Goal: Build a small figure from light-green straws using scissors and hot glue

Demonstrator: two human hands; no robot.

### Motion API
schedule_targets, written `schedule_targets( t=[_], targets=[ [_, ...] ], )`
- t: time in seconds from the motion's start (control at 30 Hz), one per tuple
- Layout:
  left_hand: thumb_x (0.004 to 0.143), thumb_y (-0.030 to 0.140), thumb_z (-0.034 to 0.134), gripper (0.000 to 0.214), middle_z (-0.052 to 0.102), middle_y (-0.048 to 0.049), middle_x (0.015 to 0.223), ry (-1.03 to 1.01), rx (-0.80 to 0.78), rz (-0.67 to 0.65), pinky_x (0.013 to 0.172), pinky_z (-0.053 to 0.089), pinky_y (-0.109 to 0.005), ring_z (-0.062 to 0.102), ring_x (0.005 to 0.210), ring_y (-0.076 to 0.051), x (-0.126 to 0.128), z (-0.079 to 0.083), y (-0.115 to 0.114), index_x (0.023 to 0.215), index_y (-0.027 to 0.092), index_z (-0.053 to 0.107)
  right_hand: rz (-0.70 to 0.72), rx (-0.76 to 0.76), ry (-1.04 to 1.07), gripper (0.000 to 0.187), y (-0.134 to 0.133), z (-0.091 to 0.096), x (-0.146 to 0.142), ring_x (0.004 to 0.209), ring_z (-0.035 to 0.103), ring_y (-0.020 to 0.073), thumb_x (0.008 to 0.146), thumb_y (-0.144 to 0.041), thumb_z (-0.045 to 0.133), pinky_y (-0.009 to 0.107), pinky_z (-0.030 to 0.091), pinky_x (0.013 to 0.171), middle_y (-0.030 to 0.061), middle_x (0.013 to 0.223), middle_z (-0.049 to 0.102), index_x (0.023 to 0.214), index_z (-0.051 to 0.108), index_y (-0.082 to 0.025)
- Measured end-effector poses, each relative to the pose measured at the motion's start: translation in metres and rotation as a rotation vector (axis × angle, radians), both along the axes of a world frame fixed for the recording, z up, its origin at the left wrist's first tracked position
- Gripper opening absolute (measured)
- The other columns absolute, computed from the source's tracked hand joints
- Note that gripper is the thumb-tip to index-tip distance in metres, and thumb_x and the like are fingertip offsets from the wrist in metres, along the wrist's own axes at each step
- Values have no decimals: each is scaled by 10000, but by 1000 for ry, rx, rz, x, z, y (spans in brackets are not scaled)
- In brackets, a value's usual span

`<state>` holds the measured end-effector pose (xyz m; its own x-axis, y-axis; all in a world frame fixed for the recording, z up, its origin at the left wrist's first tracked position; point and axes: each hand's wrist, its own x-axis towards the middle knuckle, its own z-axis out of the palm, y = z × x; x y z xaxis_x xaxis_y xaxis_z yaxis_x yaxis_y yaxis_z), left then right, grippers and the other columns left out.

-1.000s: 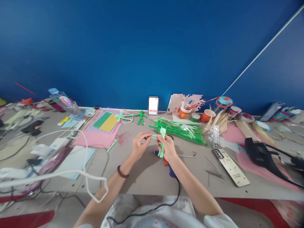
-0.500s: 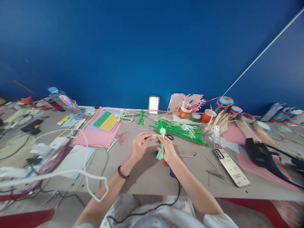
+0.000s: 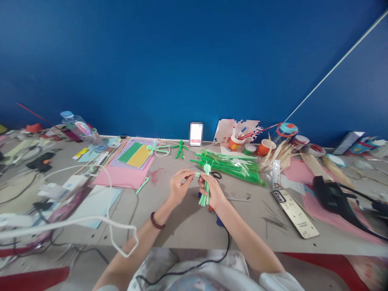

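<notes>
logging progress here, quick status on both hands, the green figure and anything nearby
Right hand gripping pale green figure, legs down. Left hand pinching its side arm. Blue tool partly hidden under right forearm.

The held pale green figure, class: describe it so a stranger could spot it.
Below the blue wall, over the grey desk, find the right hand. It grips the pale green figure, rounded end up, strands below; unlike the darker figure near the wall, this one is held.
</notes>
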<state>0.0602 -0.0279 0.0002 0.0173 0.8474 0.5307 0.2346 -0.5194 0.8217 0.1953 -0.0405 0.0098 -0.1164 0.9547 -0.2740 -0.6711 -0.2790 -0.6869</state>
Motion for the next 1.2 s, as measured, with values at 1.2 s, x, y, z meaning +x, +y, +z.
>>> schedule_targets(
  t=[1.2],
  targets=[
    [803, 194, 575, 130, 696, -53, 788, 21, 117, -15, 622, 526, -244, 643, 694, -140, 4, 1, -3, 796, 190, 705, 71, -11, 9, 316, -6, 8, -2, 481, 449, 52, 578, -300, 808, 123, 263, 316, -55, 526, 470, 609, 535, -146]
  ],
)
